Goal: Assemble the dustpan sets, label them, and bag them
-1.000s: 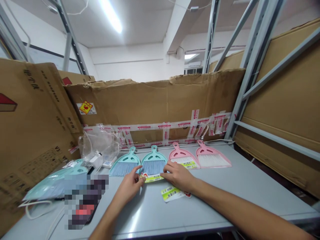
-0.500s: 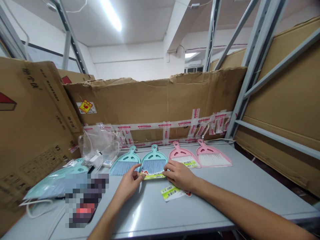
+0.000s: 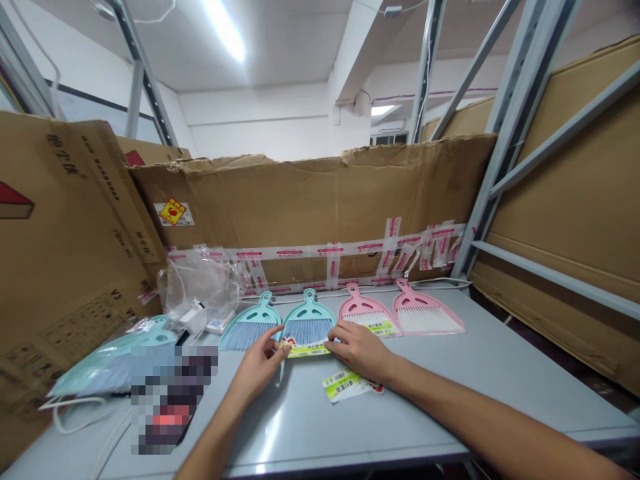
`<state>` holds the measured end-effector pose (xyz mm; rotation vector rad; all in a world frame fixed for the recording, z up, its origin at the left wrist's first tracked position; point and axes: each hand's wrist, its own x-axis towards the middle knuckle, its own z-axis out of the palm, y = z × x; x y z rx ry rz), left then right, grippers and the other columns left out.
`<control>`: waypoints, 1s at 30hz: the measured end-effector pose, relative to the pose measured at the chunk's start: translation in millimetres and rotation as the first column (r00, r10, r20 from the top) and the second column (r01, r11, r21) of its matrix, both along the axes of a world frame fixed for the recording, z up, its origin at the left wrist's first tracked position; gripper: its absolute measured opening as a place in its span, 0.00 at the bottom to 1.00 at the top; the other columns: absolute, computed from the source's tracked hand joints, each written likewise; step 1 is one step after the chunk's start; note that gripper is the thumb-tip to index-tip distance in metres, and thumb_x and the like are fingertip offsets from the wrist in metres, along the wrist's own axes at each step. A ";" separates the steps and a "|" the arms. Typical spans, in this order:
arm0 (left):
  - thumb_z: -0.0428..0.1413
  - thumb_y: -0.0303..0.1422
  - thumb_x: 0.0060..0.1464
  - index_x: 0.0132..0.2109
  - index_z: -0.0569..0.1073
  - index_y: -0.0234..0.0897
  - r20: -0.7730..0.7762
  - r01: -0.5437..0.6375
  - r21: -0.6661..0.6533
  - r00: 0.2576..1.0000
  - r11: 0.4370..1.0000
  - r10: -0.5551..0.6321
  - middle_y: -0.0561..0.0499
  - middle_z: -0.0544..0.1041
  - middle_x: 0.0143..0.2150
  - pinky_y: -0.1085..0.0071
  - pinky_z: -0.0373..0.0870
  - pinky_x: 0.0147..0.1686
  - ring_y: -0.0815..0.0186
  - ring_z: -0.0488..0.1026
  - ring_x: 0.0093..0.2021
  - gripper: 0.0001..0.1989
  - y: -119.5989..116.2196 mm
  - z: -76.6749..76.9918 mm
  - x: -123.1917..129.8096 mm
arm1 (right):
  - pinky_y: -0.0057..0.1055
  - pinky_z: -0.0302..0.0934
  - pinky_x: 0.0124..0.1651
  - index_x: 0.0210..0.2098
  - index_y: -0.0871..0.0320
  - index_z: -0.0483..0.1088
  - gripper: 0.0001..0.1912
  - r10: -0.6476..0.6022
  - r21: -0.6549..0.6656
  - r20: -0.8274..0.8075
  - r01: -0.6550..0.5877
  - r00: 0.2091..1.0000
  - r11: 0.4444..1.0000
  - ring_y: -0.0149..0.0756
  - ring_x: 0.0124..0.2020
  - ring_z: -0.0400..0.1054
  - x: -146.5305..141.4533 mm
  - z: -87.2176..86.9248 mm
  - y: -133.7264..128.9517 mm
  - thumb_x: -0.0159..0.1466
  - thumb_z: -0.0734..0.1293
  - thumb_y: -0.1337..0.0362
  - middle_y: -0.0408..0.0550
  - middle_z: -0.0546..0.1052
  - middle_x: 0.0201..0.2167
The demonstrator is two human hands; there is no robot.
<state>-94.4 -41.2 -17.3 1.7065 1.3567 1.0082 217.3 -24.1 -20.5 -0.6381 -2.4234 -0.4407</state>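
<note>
Fingers: those of the left hand (image 3: 257, 367) are pressed together (image 3: 278, 349), their tips at the left end of the label strip; I cannot tell whether they pinch it. Those of the right hand (image 3: 357, 352) are slightly spread (image 3: 336, 339) and rest on the strip's right end.

Label strip: the green-and-white label strip (image 3: 306, 351) lies flat between the hands, across the lower edge of the bristles of the second teal hand brush (image 3: 309, 320).

Change: against the earlier head-camera frames, the hands are nearly where they were, while the strip sits a touch higher against the bristles.

Brushes: the first teal hand brush (image 3: 250, 327) lies just left of the second, and two pink hand brushes (image 3: 367, 312) (image 3: 427, 312) continue the row to the right. A label (image 3: 377, 327) lies on the nearer pink one.

Table: a loose printed label (image 3: 347, 385) lies on the grey table (image 3: 300, 427), just below the right hand.

Left side: a clear plastic bag (image 3: 197, 283) sits by the row, beside a bagged teal item (image 3: 113, 370). A blurred patch (image 3: 173, 400) hides what lies in front.

Behind: a taped cardboard sheet (image 3: 310, 200) stands against the table's far edge.
</note>
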 end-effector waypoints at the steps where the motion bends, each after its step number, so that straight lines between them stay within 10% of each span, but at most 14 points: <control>1: 0.62 0.52 0.61 0.70 0.73 0.33 0.003 -0.004 0.003 1.000 1.000 0.004 0.53 0.73 0.33 0.68 0.64 0.34 0.63 0.69 0.32 0.38 -0.3 0.4 0.5 | 0.37 0.61 0.41 0.48 0.55 0.79 0.07 0.000 0.000 0.002 0.000 1.000 1.000 0.42 0.42 0.68 0.0 0.2 -0.1 0.77 0.68 0.70 0.51 0.81 0.43; 16: 0.61 0.52 0.61 0.68 0.74 0.33 -0.004 -0.015 0.016 1.000 1.000 0.015 0.53 0.73 0.32 0.68 0.65 0.35 0.63 0.71 0.33 0.36 -2.8 3.8 3.7 | 0.37 0.63 0.42 0.50 0.54 0.79 0.09 0.028 -0.053 -0.046 -0.030 0.999 0.998 0.42 0.43 0.70 3.8 0.1 -0.2 0.76 0.68 0.70 0.51 0.82 0.44; 30: 0.54 0.52 0.64 0.68 0.75 0.33 -0.317 -0.082 0.093 0.942 0.992 0.107 0.47 0.85 0.36 0.63 0.69 0.40 0.54 0.79 0.36 0.34 -6.2 15.3 15.2 | 0.44 0.68 0.53 0.47 0.58 0.80 0.11 -0.155 -0.263 0.050 0.163 0.987 0.951 0.50 0.51 0.68 -1.9 10.3 -9.6 0.68 0.68 0.72 0.55 0.79 0.50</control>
